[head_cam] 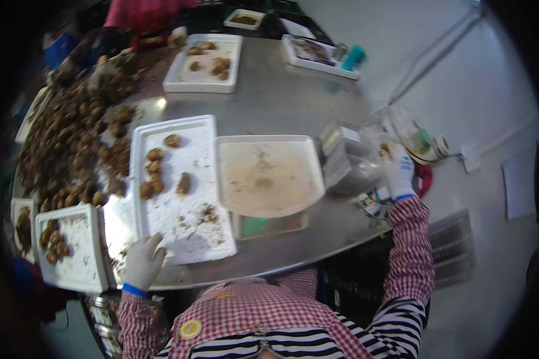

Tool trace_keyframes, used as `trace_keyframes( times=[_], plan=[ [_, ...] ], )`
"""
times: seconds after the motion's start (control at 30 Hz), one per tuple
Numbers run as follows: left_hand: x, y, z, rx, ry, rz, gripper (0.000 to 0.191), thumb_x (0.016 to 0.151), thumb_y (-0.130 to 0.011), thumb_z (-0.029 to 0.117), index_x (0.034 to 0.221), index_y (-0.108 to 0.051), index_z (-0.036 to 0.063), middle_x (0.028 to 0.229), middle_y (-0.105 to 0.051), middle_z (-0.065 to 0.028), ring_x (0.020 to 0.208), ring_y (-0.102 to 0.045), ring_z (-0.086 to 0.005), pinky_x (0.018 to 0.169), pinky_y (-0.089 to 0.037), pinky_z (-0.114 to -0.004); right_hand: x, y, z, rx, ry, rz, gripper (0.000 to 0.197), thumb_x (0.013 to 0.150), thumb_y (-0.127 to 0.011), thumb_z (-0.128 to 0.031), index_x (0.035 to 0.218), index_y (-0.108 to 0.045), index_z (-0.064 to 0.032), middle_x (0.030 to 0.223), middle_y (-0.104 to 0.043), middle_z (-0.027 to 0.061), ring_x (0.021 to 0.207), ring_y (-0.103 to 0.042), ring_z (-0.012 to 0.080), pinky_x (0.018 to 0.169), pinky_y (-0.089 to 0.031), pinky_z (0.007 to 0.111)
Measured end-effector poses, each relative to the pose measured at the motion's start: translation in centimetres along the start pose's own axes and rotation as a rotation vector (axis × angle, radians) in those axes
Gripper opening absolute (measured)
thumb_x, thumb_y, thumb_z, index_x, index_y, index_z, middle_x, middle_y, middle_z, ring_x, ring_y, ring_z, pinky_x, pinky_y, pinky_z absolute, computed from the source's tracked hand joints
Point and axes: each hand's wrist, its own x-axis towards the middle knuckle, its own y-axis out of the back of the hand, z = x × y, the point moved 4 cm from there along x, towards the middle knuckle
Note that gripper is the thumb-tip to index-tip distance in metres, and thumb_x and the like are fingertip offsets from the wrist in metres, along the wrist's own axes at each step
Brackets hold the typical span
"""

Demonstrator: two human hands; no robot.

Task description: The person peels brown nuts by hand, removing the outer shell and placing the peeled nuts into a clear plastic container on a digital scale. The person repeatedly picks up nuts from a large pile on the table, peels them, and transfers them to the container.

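Note:
My left hand [143,262], in a white knit glove with a blue cuff, rests at the near left corner of a white tray [197,157], its thumb apart from the fingers. The tray holds several brown, mushroom-like pieces [155,168] and dark crumbs. Beside it, a shallow weighing pan [271,175] with brown smudges sits on a scale [271,225] with a lit display. At the right, my gloved right hand [397,172] is at stacked clear plastic containers [352,164], fingers curled by their upper edge. Blur and clear plastic hide whether it grips one.
A large heap of brown pieces [67,148] covers the metal table's [278,103] left side. Other white trays stand at near left [83,251] and far side [204,83]. Gloved hands of co-workers [103,74] are by the heap. A tape roll [375,206] lies near my right wrist.

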Motion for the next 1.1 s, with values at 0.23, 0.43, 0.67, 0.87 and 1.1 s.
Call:
trace_keyframes(
  times=[0.23,0.43,0.67,0.87,1.1],
  plan=[
    [-2.1,-1.2,-0.7,0.025,0.03,-0.102,0.033,0.093,-0.064,0.024,0.123,-0.065,0.0095,0.106,-0.069,-0.0161,0.099,-0.067,-0.0389,0.087,-0.053,-0.05,-4.8,-1.1,-18.6,0.321,0.356,-0.189,0.025,0.092,-0.069,-0.009,0.116,-0.069,-0.0032,0.102,-0.071,0.0173,0.095,-0.07,0.0361,0.082,-0.055,0.043],
    [-5.1,-1.0,-1.9,0.055,0.003,-0.082,0.031,0.093,-0.064,0.025,0.122,-0.065,0.0116,0.102,-0.07,-0.0139,0.098,-0.069,-0.0363,0.087,-0.053,-0.05,-6.9,-3.8,-24.1,0.284,0.407,-0.69,0.029,0.09,-0.07,-0.018,0.116,-0.071,-0.0048,0.109,-0.073,0.0182,0.103,-0.07,0.0371,0.09,-0.056,0.044],
    [-5.4,-0.4,-2.5,0.053,-0.024,-0.067,0.03,0.095,-0.063,0.025,0.122,-0.064,0.0129,0.108,-0.07,-0.0152,0.1,-0.068,-0.0376,0.089,-0.054,-0.05,-5.1,-3.3,-26.2,0.109,0.446,-0.835,0.023,0.089,-0.071,-0.022,0.103,-0.077,-0.0055,0.109,-0.073,0.0168,0.103,-0.069,0.036,0.091,-0.055,0.044],
    [3.5,1.7,-4.6,-0.155,0.027,0.003,0.047,0.097,-0.065,0.026,0.139,-0.06,0.0066,0.12,-0.067,-0.0203,0.112,-0.065,-0.036,0.1,-0.051,-0.047,-4.9,-3.7,-26.7,0.097,0.632,-0.777,0.02,0.089,-0.068,-0.018,0.103,-0.077,-0.0057,0.114,-0.07,0.0194,0.108,-0.066,0.0387,0.092,-0.053,0.046],
    [14.2,0.6,-6.0,0.369,0.244,0.132,0.047,0.083,-0.074,0.034,0.121,-0.069,0.0063,0.127,-0.06,-0.0204,0.123,-0.056,-0.0375,0.102,-0.047,-0.046,-4.7,-4.6,-25.9,0.302,0.397,-1.012,0.044,0.092,-0.06,-0.017,0.134,-0.066,-0.0066,0.128,-0.067,0.0226,0.119,-0.063,0.0412,0.104,-0.05,0.043]
  ],
)
